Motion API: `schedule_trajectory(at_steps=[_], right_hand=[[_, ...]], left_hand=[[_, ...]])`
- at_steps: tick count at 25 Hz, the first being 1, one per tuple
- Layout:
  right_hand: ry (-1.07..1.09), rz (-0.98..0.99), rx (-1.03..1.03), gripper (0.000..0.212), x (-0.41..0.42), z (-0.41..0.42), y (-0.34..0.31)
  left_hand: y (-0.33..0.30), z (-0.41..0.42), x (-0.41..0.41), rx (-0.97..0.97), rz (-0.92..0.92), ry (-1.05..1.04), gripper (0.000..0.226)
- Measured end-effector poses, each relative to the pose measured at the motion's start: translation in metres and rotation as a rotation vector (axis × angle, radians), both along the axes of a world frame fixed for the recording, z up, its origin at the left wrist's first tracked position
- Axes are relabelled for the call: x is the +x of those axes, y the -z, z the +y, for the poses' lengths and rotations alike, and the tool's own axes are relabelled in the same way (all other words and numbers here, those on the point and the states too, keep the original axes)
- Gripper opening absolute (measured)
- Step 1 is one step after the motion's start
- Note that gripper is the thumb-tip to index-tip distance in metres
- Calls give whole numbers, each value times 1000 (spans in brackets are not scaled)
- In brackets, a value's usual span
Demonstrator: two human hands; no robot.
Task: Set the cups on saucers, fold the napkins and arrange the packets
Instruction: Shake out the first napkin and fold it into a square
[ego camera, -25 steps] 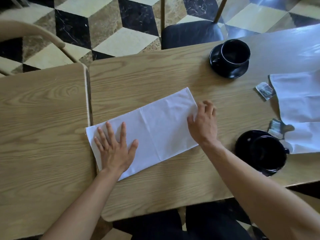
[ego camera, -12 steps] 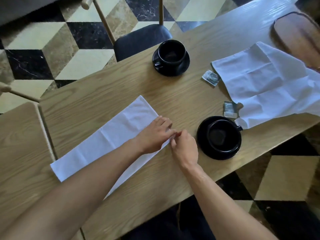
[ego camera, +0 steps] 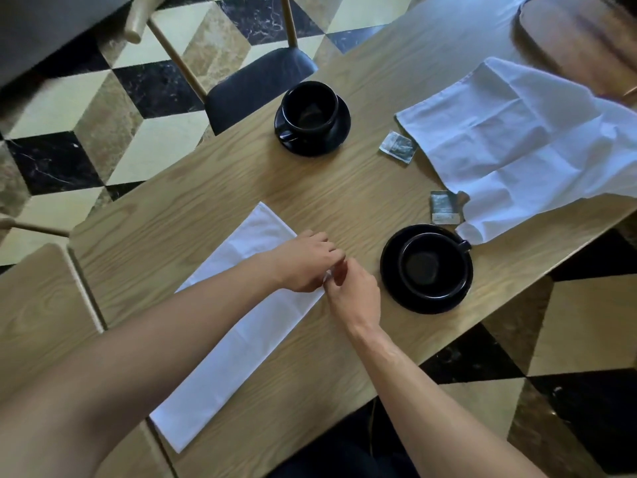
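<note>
A long, narrow folded white napkin [ego camera: 241, 326] lies diagonally on the wooden table [ego camera: 213, 188]. My left hand [ego camera: 308, 262] and my right hand [ego camera: 353, 293] meet at its right end, both pinching the corner there. A black cup [ego camera: 432, 265] stands on a black saucer [ego camera: 389, 281] just right of my hands. Another black cup [ego camera: 310, 106] sits on its saucer [ego camera: 341, 132] at the far side. A second white napkin [ego camera: 517, 143] lies unfolded and rumpled at the right. Two small packets [ego camera: 398, 146] [ego camera: 444, 212] lie beside it.
A dark wooden board [ego camera: 579, 39] lies at the far right corner, partly under the unfolded napkin. A black-seated chair [ego camera: 255, 88] stands behind the table. A second wooden table [ego camera: 38, 319] abuts on the left. Checkered floor lies around.
My left hand left the napkin's left end and joined my right hand at the right end. Both hands now pinch that corner. The view swung right.
</note>
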State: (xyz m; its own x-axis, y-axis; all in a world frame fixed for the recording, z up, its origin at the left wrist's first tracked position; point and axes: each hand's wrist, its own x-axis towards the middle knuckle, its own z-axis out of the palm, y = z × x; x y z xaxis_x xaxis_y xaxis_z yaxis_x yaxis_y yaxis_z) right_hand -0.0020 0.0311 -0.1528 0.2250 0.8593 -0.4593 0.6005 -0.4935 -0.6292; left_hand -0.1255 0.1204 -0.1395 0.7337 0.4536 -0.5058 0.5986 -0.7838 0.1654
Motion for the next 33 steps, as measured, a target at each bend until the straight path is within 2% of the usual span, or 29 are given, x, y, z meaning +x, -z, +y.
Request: schedule_trajectory(at_steps=[2,4,6,8,10,12,14,18,22,25,27,29,31,33], right_hand=[[107,186,-2,9,1,-2,-2],[168,351,-20,18,2,-5,-7],[180,414,-30,27,2,-4,-12],[165,440,-12,17,1,-2,-20],[171,491,14,8,-1,3,-30],[166,545,27,6,-2,10,-42],[144,592,35,7,-5,19,-54],[10,673,109,11,-19,43,-91],[-163,747,126,7,-56,80,-145],[-323,813,149,7,-97,111,-199],[-428,836,207,8,-128,129,-240],[-477,855,280,12,-153,147,-280],[-513,861,348,8,-171,162,-318],[-540,845,440,8,-182,172,-348]], left_hand=[[-5,8,-1,-86,49,12,23],[-10,19,-7,-123,116,42,25],[-17,36,-17,-109,187,73,25],[-30,57,-36,-84,218,40,19],[-48,77,-63,-68,205,-96,9],[-72,87,-95,-109,80,-362,3],[-101,88,-129,-156,-87,-636,13],[-155,52,-194,-213,-398,-1034,8],[-204,-6,-250,-120,-743,-1425,12],[-243,-37,-285,-59,-932,-1614,24],[-275,-54,-306,67,-1081,-1703,24],[-312,-64,-318,201,-1223,-1720,23],[-348,-69,-325,352,-1352,-1706,23],[-376,-73,-326,519,-1366,-1671,20]])
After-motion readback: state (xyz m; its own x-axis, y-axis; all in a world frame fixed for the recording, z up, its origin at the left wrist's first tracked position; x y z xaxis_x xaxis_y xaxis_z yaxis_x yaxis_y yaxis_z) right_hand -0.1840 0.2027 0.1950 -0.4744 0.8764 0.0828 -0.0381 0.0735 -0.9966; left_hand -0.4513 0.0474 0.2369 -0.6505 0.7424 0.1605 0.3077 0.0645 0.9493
